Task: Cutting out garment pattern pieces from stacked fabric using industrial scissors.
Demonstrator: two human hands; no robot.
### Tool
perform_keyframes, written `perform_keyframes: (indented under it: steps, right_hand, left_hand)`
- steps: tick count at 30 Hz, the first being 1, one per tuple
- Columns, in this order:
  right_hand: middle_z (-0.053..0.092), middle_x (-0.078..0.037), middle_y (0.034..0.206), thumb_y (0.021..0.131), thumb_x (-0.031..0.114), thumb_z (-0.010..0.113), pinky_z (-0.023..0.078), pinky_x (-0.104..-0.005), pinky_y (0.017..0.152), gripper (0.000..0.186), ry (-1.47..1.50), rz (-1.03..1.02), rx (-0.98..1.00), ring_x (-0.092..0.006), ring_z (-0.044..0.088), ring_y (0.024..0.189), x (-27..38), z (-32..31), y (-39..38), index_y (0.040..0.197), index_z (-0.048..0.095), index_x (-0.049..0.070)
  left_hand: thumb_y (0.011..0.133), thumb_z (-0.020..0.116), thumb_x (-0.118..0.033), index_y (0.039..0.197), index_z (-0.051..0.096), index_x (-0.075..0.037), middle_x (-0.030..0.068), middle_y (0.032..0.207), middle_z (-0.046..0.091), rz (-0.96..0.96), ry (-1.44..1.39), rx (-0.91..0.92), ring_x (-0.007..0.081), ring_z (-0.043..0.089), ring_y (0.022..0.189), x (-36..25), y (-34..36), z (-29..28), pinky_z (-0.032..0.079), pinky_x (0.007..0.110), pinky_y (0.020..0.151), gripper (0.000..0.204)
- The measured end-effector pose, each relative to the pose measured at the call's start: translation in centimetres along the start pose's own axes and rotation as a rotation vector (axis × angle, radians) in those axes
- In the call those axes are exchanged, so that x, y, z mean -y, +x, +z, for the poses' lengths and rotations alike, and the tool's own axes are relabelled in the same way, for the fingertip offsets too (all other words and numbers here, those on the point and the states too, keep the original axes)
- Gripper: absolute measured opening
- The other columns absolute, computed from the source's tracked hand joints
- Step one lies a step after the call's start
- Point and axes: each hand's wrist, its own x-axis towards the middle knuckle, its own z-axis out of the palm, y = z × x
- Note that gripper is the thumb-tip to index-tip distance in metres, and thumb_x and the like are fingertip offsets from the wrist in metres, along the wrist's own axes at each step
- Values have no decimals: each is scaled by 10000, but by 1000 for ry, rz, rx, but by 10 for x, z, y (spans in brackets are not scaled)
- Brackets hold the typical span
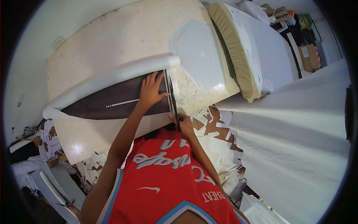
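A dark brown, leaf-shaped panel (115, 96) with a pale stripe and a straight right end lies on white sheet material. My left hand (151, 91) presses flat on the panel near that end, fingers stretched and thumb out to the side. By the table's near edge, my right hand (182, 123) grips a pair of black scissors (174, 99). The long blades point away from me, alongside the panel's straight end. Whether they bite into the sheet I cannot tell. Behind the panel, the rest of the white sheet is wound into a roll (115, 75).
The pale table (104, 41) also bears a light, angular sheet piece (195, 50). A stack of tan fabric (235, 48) stands at the right, beside white sheeting (283, 127). White offcuts (212, 134) litter the floor by the table; a cardboard box (309, 58) sits far right.
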Motion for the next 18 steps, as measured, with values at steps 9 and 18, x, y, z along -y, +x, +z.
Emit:
perform_keyframes:
  steps: [9, 18]
  right_hand:
    - [536, -12, 541, 780, 567, 709, 388, -254, 450, 566, -60, -41, -114, -92, 506, 474, -16, 15, 14, 696, 614, 16]
    - [533, -18, 518, 758, 570, 723, 384, -278, 449, 570, -99, -96, -174, -99, 508, 454, -11, 18, 8, 654, 607, 22]
  left_hand:
    - [650, 812, -407, 1451, 356, -129, 130, 1358, 432, 14, 7, 73, 314, 435, 1210, 1, 7, -9, 371, 443, 968, 962]
    - [659, 819, -324, 1206, 555, -131, 144, 1236, 466, 252, 101, 111, 319, 383, 1269, 57, 82, -19, 285, 504, 1054, 637]
